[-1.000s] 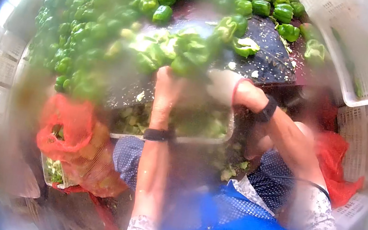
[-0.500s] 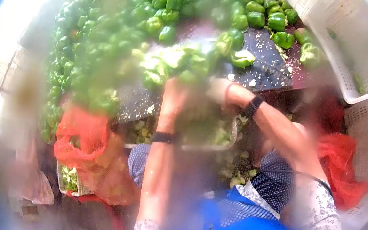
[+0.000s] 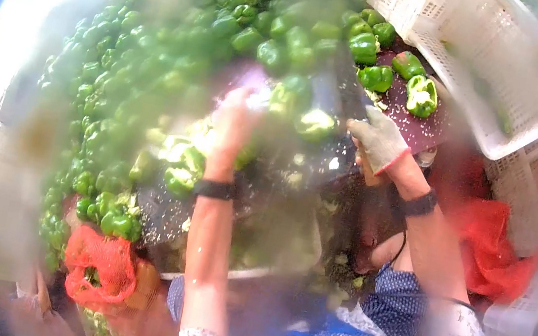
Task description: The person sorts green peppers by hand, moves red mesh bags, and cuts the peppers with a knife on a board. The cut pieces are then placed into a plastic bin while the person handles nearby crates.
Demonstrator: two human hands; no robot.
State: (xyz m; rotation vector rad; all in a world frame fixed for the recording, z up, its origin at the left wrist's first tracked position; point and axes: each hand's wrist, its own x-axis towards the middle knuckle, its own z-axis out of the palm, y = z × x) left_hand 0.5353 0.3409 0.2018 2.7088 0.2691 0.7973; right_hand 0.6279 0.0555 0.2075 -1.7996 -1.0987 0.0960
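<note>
My left hand (image 3: 234, 122) reaches over the work surface among the peppers. A hazy smear on the lens blurs its fingers. Close to it lie cut, pale green pepper pieces (image 3: 182, 160). My right hand (image 3: 379, 144), in a light glove with a red cuff, is closed at the right edge of the dark surface (image 3: 168, 211). A brownish part shows below its fingers, but I cannot tell what it grips. Between the hands sits a cut green pepper (image 3: 317, 125). Another opened pepper (image 3: 422, 96) rests beyond my right hand, its pale inside showing.
A large heap of green peppers (image 3: 238, 37) spreads over the back and left. White plastic crates (image 3: 496, 147) stand at the right. Red mesh bags lie at the left (image 3: 99, 267) and right (image 3: 486, 242). Below the surface's front edge is a light-rimmed tray (image 3: 250, 274).
My hands have moved apart: the right one back to the right, the left one slightly left and up in view. The camera's view has shifted too.
</note>
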